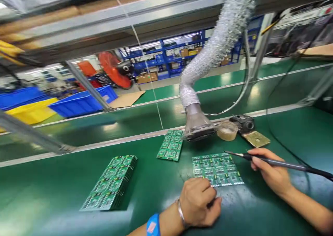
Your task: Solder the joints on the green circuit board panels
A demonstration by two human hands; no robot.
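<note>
A soldering iron [275,162] is held like a pen in my right hand [273,175], its tip over the upper right edge of a green circuit board panel [218,170]. The panel lies flat on the table, with several small yellow-green parts standing on it. My left hand [199,201] is curled closed at the panel's near left edge; what its fingers hold, if anything, is hidden. A silver bracelet and a blue wristband circle that wrist. Farther back lies another circuit board panel [171,145]. To the left, several panels form a stack [110,182].
A fume extraction nozzle [199,125] on a foil duct [208,62] hangs behind the panel. Beside it are a tape roll [227,130], a black stand [243,124] and a brass-coloured tray [257,139]. A thin pale line [149,73] hangs down. Blue bins [83,102] stand beyond the rail.
</note>
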